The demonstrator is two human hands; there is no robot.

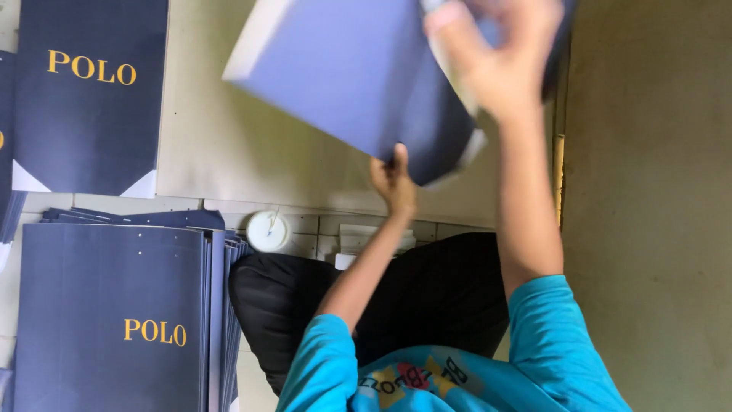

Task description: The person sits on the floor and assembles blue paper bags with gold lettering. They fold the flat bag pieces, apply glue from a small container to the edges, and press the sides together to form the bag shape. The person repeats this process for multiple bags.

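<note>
Fingers first: left hand (394, 181) is pinching the near edge of the navy sheet (351, 76), thumb on the top face and the other fingers tucked underneath where I can't see them. Right hand (499, 53) is up at about 1 o'clock, lying over the sheet's far right corner. It's all motion blur, so I honestly can't tell if those fingers are spread flat or curled round the edge.

The sheet itself is in the air at 12 o'clock, tilted, with its pale edge showing along the left side, above the beige board (229, 145).

Other stuff around: a stack of flat navy sheets (107, 305) with gold lettering sits at 8 o'clock, edges fanned out a bit on its right side. One more navy piece with white corner flaps (88, 114) lies at 10 o'clock on the board. A small white round lid (268, 231) is just beside the top right of the stack, at roughly 9 o'clock from my left hand. My turquoise sleeves (557, 336) fill 6 o'clock.
</note>
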